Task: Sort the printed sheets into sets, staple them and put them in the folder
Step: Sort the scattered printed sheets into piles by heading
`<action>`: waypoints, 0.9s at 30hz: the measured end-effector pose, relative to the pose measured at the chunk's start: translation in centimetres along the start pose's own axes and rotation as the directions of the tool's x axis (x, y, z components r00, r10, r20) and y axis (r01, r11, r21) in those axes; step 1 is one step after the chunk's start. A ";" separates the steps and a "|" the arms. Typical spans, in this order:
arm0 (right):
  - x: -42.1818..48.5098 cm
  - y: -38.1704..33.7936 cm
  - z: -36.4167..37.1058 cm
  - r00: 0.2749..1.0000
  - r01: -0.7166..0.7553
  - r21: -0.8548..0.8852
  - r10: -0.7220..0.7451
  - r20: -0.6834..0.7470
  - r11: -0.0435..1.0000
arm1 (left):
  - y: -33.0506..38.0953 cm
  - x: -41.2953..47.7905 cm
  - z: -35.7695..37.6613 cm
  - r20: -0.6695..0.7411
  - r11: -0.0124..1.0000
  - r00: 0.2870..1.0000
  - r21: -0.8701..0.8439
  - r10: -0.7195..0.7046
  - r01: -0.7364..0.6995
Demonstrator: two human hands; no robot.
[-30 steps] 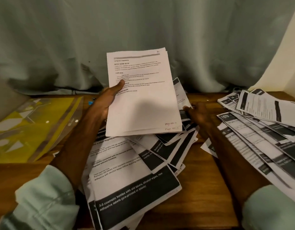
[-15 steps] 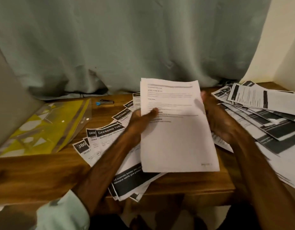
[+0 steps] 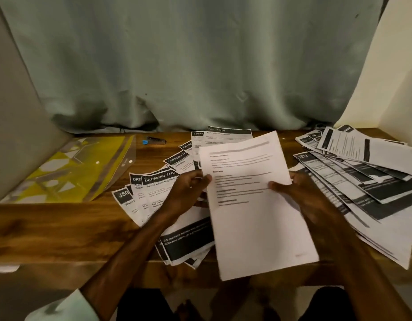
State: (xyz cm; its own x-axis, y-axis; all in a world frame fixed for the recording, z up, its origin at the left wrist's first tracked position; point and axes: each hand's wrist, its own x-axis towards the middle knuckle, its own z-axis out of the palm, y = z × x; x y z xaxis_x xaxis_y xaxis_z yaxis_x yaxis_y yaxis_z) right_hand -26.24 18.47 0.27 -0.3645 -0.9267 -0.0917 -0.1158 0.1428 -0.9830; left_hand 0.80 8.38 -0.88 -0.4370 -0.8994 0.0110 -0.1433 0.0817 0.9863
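I hold a thin set of white printed sheets (image 3: 256, 205) above the wooden table (image 3: 49, 228), tilted slightly to the right. My left hand (image 3: 188, 193) pinches its left edge with the thumb on top. My right hand (image 3: 299, 193) grips the right edge, thumb on the page. Under the set, loose sheets with black headers (image 3: 158, 188) lie fanned across the table's middle. A second spread of printed sheets (image 3: 367, 172) covers the right side. A yellow and clear plastic folder (image 3: 68, 172) lies at the left. A small stapler with a blue end (image 3: 154, 141) sits near the back edge.
A grey-green curtain (image 3: 188, 66) hangs behind the table. A grey panel (image 3: 12, 123) leans at the left and a cream wall (image 3: 399, 77) stands at the right. Bare wood shows between the folder and the middle sheets.
The set came down and toward me from its raised position. My right hand left the sheets on the table and took hold of the set's right edge. The view pulled back.
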 end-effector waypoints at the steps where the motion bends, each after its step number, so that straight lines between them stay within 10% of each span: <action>1: 0.4 0.0 -0.7 0.996 0.023 -0.074 -0.029 -0.079 0.997 | -0.2 0.3 -0.6 -0.019 1.000 1.000 0.017 0.017 -0.017; 6: 1.1 0.7 -4.0 0.963 -0.107 -0.707 -0.103 -0.247 0.699 | -1.1 4.5 -2.6 -0.203 0.872 0.943 0.470 0.262 -0.141; 19: 4.6 2.0 1.6 0.923 -0.193 -0.940 -0.274 -0.272 0.283 | 2.0 13.7 -2.1 -0.254 0.687 0.964 0.714 0.078 0.133; 27: 13.1 -0.7 4.4 0.971 0.171 -0.705 -0.237 0.004 0.689 | 1.2 15.5 -2.1 -0.164 0.659 0.986 0.743 0.002 0.123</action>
State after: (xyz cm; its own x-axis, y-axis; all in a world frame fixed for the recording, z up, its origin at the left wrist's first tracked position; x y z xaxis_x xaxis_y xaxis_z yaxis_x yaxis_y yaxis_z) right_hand -26.93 4.68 -0.93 -0.3228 -0.9355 0.1436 -0.7933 0.1847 -0.5801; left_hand -4.27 -6.32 0.80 -0.2853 -0.9576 0.0396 -0.8073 0.2623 0.5287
